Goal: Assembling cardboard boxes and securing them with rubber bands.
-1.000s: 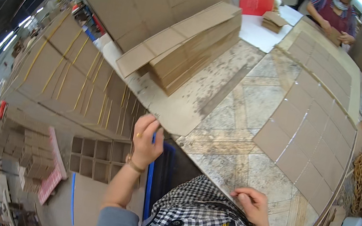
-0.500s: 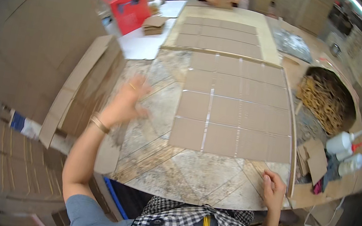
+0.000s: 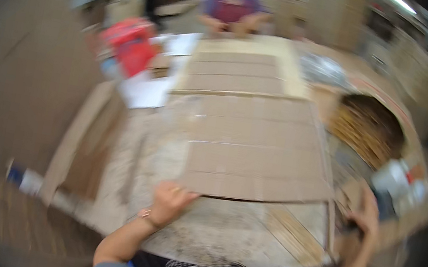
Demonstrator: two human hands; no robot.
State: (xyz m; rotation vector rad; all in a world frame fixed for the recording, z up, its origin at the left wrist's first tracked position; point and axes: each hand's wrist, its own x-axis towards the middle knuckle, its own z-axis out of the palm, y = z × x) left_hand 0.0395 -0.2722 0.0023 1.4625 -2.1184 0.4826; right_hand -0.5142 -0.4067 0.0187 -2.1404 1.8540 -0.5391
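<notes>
A brown cardboard sheet (image 3: 261, 155), laid ahead on the tabletop (image 3: 195, 226), is pinched at its near-left corner by the left hand (image 3: 170, 201); the right hand (image 3: 366, 217), parted, is held beyond its right edge

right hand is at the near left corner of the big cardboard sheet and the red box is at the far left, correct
Not quite: in the head view, it is the left hand at the near left corner of the big cardboard sheet. The red box is at the far left, as you say.
</notes>
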